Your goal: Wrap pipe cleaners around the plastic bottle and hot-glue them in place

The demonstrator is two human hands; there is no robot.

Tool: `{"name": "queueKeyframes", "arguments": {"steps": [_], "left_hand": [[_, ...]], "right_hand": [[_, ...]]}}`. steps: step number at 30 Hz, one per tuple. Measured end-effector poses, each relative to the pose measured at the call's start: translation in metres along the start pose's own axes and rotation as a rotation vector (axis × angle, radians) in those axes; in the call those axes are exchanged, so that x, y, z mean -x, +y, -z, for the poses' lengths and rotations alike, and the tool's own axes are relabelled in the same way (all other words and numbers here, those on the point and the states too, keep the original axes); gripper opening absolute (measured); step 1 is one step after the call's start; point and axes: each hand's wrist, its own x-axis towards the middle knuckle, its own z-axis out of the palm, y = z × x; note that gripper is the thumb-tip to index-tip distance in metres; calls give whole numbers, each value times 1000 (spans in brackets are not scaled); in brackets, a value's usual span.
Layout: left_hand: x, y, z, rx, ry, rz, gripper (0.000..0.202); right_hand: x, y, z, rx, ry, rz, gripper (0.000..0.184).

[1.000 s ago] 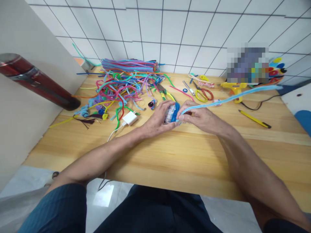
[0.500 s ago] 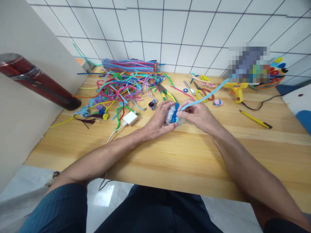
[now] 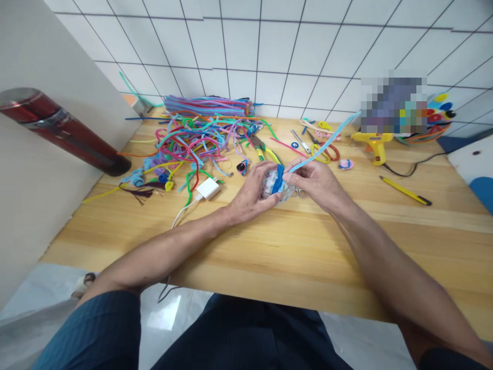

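My left hand (image 3: 254,191) is wrapped round a clear, glittery lump with a dark blue band (image 3: 278,180) across it, held just over the table. Its exact kind I cannot make out. Between the thumb and fingers of my right hand (image 3: 314,181) is pinched a light blue pipe cleaner (image 3: 327,146), its near end close to the band and its long free end slanting up to the right. Whether that near end touches the lump is hidden by my fingers. Small scissors handles (image 3: 300,192) show beneath my right hand.
Behind my left hand lies a tangle of coloured pipe cleaners (image 3: 192,141), with pliers (image 3: 262,146) beside it. A white charger (image 3: 208,189) is nearer. To the right are scissors (image 3: 319,150), a yellow glue gun (image 3: 377,146) and a yellow utility knife (image 3: 404,191). A red flask (image 3: 65,131) stands left.
My right hand has shifted slightly right, opening a small gap from the blue band. The pipe cleaner's free end has swung up and left. My left hand keeps its hold.
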Motion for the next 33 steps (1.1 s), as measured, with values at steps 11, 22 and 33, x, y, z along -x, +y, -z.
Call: {"name": "queueKeyframes", "arguments": {"steps": [11,22,33], "left_hand": [[-2,14,4,95,7,173,57],[1,8,1,56,20,27,62],[-2,21,6,136,-48,231,56]], "right_hand": [[-1,1,-6,9,-2,9,29],[-1,3,0,-59,28,-11,35],[-1,5,-5,-30,24,-18,37]]}}
